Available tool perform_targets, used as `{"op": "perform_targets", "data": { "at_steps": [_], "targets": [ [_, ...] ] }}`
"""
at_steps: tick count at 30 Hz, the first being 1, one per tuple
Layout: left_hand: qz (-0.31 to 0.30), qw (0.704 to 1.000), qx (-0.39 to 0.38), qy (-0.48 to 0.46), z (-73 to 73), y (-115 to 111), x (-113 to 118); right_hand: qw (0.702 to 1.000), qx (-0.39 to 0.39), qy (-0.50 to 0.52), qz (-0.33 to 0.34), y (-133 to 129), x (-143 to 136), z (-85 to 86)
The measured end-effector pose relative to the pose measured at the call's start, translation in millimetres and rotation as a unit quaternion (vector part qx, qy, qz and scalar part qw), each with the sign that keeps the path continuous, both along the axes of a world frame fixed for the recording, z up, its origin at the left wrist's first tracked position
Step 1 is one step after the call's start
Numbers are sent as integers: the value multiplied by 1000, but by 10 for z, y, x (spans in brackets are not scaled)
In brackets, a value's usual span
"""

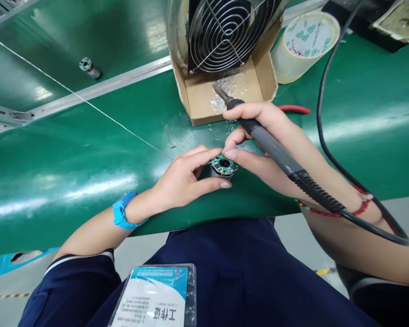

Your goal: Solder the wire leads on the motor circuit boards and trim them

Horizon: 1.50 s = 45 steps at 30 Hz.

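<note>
We are working at a green bench (37,168), both our hands meeting at a small metal cylinder (229,176) that is standing upright in front of us, topped by a ring-shaped green circuit board (217,166). Our left hand (180,181) is pinching the cylinder between thumb and forefinger, the thumb lying along the near side. A thin pale wire (88,103) is slanting down from the upper left to that hand. Our right hand (289,136) is gripping a soldering iron (271,144), whose tip is pointing away from the cylinder, over a cardboard box (196,97). The same hand's thumb and a fingertip are pressing close together at the board's far edge; what they may be pinching is too small to tell. Inside the box, a fan (228,32) is standing behind scattered metal bits (216,102). A wide roll of tape (288,61) is sitting just to the right, and a red handle (296,109) is poking out beyond our right hand. The iron's black cable (321,91) is looping past our right wrist. At upper left, a second cylinder (90,68) is resting on another green surface, well apart from our hands.
</note>
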<state>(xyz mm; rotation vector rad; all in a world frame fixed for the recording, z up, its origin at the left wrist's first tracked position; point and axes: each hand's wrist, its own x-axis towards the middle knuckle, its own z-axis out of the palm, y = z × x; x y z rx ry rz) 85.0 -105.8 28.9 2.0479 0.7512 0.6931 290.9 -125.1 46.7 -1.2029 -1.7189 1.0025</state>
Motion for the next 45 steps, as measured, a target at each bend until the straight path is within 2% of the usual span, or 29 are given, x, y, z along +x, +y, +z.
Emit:
{"op": "perform_targets", "data": {
  "at_steps": [5,10,18,25,28,31,33,37,41,45],
  "targets": [
    [4,1000,-2,25,6,-3,1,999,19,-39,-18,5,-26,18],
    [-3,999,-12,34,1,14,5,998,6,-54,-17,10,-42,18],
    [-14,999,-16,33,-9,24,13,995,71,-64,17,1,-42,10],
    [-16,999,-5,31,-78,25,13,996,44,-67,43,7,-25,-102],
    [-16,999,-26,34,-76,29,19,997,73,-17,24,-14,-15,-185],
    [8,999,-44,32,-67,27,34,995,92,-6,-41,-77,-29,-245],
    [35,997,-37,54,-69,19,47,993,86,-33,-70,-129,-58,-272],
    [71,991,-8,112,-90,16,56,985,93,-127,-70,-189,-125,-289],
    [43,997,-50,40,-92,52,14,986,94,-95,-98,-167,-118,-215],
    [17,992,-124,-4,-64,69,-23,994,43,-18,-101,-114,-64,-127]
  ]
}}
